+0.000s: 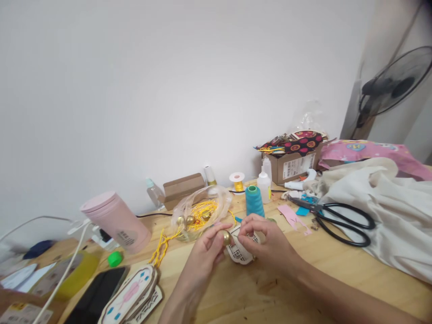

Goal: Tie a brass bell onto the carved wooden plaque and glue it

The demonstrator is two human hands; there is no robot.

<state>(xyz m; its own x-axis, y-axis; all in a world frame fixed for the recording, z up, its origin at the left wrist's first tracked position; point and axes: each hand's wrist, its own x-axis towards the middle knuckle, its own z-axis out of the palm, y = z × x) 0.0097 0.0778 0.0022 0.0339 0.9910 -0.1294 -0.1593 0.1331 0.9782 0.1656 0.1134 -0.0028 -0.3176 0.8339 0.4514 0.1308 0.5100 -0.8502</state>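
Note:
My left hand (208,246) is closed, with a round gold bell (226,238) between thumb and fingers. A pale wooden cut-out plaque (242,257) with lattice openings sits between my hands, partly covered by the fingers. My right hand (265,240) is closed in a pinch above the plaque; what its fingertips hold is too small to make out. Just behind stands a teal thread cone (254,202). Behind my left hand, a clear plastic bag (219,198) contains yellow cords (202,211) and more gold bells (190,220).
Stacked decorated plaques (130,292) and a phone (97,292) lie at front left, near a pink tumbler (116,220). Black-handled scissors (347,222) rest against cream cloth (378,193) at right. Glue bottles (263,185) and a filled carton (297,166) stand behind.

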